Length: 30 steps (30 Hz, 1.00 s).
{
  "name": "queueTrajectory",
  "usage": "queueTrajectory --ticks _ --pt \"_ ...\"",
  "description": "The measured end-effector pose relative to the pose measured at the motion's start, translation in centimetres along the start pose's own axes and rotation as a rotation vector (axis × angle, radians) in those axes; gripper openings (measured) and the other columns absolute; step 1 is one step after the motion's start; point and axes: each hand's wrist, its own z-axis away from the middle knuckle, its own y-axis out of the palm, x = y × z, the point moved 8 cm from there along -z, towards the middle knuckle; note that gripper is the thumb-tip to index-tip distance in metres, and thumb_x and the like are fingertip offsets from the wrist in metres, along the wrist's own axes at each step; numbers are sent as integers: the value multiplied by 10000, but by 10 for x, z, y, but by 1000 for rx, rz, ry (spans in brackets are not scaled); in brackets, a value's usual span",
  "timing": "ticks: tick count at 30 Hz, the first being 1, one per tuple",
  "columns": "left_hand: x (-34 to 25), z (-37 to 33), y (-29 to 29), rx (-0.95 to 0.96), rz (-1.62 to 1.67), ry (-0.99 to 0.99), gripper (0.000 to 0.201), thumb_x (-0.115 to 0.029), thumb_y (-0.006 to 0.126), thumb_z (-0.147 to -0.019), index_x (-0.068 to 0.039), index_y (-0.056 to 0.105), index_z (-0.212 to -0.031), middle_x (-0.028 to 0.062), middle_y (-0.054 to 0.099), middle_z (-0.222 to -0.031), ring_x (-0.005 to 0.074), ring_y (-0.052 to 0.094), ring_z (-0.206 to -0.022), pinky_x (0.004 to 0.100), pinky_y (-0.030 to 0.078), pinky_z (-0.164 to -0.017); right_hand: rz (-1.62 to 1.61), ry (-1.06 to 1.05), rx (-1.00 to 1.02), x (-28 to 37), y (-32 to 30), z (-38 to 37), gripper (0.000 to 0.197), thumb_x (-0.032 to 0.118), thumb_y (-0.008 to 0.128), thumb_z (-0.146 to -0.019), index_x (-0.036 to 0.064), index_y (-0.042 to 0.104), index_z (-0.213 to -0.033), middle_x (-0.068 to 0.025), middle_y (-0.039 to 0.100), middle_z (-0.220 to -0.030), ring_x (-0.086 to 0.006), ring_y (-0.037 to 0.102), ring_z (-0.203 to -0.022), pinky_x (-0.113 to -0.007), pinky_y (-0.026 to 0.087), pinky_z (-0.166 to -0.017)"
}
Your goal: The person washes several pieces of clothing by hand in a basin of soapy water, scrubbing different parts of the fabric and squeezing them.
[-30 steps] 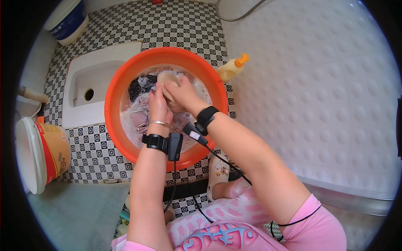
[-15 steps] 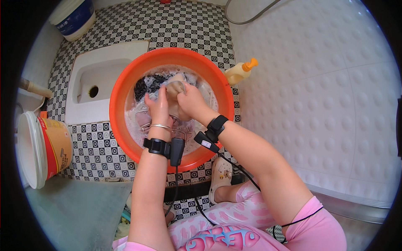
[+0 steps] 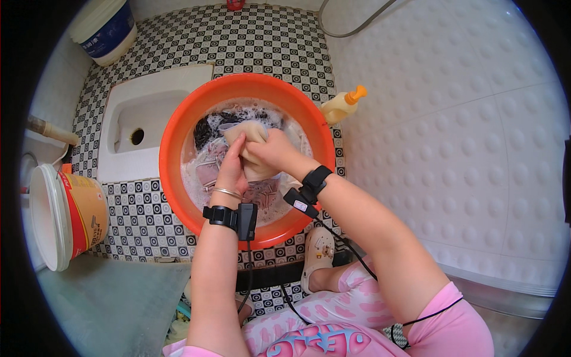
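Over an orange basin (image 3: 172, 196) of sudsy water, my right hand (image 3: 276, 150) is closed on a bunched cream cloth (image 3: 248, 129). My left hand (image 3: 233, 166) presses against the same cloth from the left, thumb up along it, its other fingers mostly hidden behind the fabric. The cloth's upper part folds over between the hands, and a lower part hangs beneath them near the water. Dark wet fabric (image 3: 203, 132) lies in the foam beyond my hands. A pinkish garment (image 3: 208, 174) with straps or trim soaks beside my left hand.
A white squat toilet (image 3: 154, 162) is set in the checkered floor left of the basin. A pale pump bottle (image 3: 340, 108) stands at the basin's right. Buckets (image 3: 83, 208) stand at the left, another bucket (image 3: 108, 37) far left. A bumpy white wall (image 3: 440, 149) bounds the right.
The cream cloth is now gathered higher and shows more between my hands. My left fingers, spread before, now lie against it. The view has shifted slightly.
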Motion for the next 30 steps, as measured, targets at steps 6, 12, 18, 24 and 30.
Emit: queueTrajectory --ticks 6,12,18,24,30 --pt "8 -7 -2 -70 172 85 407 -408 538 -934 -83 554 -1181 113 611 -1133 245 592 -1060 389 480 -925 274 -548 -187 36 -3 23 418 194 584 -818 66 554 -1215 -200 595 -1146 -388 570 -1025 -418 484 -858" --pt "18 -7 -11 -171 115 174 412 -474 527 -940 -75 580 -1027 49 615 -939 161 616 -899 293 513 -787 500 -500 -124 22 16 35 264 157 488 -895 5 484 -1112 -233 567 -1013 -410 557 -924 -471 464 -787" --pt "16 7 -12 -333 -147 208 421 -380 579 -935 29 604 -1029 59 643 -923 147 620 -846 265 497 -739 523 -246 -59 -3 11 28 210 186 515 -906 6 464 -1001 -298 584 -849 -481 562 -790 -519 454 -683" --pt "-4 5 -31 -382 -131 211 586 -571 501 -910 -25 599 -1096 81 639 -1035 196 613 -960 318 488 -838 442 -285 -65 29 -1 17 553 408 660 -771 -15 493 -1085 -282 627 -823 -421 618 -821 -462 491 -717" --pt "-20 12 -42 -486 -351 314 796 -555 601 -862 134 418 -1217 213 536 -1196 246 520 -1119 329 411 -956 919 -256 353 59 -18 1 322 280 617 -751 97 652 -1013 -183 669 -890 -357 636 -846 -434 501 -752"
